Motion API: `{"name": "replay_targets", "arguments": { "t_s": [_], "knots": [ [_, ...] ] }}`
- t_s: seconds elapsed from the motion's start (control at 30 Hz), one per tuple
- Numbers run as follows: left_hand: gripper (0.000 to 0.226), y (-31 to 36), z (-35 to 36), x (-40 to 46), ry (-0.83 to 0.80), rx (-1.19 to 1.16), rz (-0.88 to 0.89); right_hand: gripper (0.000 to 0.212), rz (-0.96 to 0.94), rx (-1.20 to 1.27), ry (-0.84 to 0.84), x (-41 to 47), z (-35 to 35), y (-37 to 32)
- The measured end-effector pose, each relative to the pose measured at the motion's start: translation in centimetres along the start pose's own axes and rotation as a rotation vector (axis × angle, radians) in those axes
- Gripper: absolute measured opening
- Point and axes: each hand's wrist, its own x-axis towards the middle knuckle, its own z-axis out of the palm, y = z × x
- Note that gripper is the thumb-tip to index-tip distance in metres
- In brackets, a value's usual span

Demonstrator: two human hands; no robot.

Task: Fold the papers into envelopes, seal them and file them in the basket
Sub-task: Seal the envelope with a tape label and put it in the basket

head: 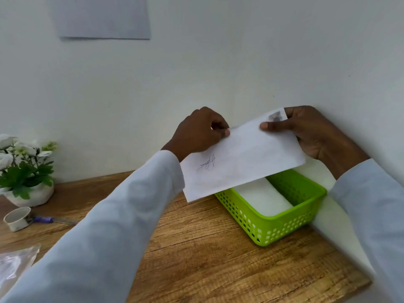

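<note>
The envelope (242, 156) hangs above the basket's (282, 228) 10 o'clock end, left hand (196, 132) at its 9 o'clock corner, right hand (306, 130) at 3 o'clock. The basket sits on the surface (196, 248), against the wall. A plant (24, 169) and cup (17, 218) lie far toward 9 o'clock.

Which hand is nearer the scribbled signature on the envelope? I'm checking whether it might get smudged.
Left. The left hand pinches the envelope at its top edge just above the signature. The right hand holds the far top corner, by the stamp.
</note>
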Motion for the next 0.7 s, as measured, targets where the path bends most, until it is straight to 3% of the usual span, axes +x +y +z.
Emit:
{"name": "replay_targets", "arguments": {
  "t_s": [0.17,0.37,0.57,0.7],
  "knots": [
    [0.011,0.1,-0.9,-0.8,0.056,-0.397,-0.188,0.035,0.002,0.018,0.020,0.0,-0.4,0.2],
    [0.010,-0.7,-1.2,-0.9,0.330,-0.894,-0.530,0.018,0.000,0.224,0.016,-0.3,0.7,0.3],
    [0.014,1.9,2.0,-0.2,0.472,-1.205,-0.591,0.004,-0.049,0.292,0.166,0.5,2.0,0.1],
    [0.012,3.1,4.7,0.0,0.564,-1.313,-0.657,0.005,-0.112,0.177,0.298,1.7,2.4,1.1]
  ]
}}
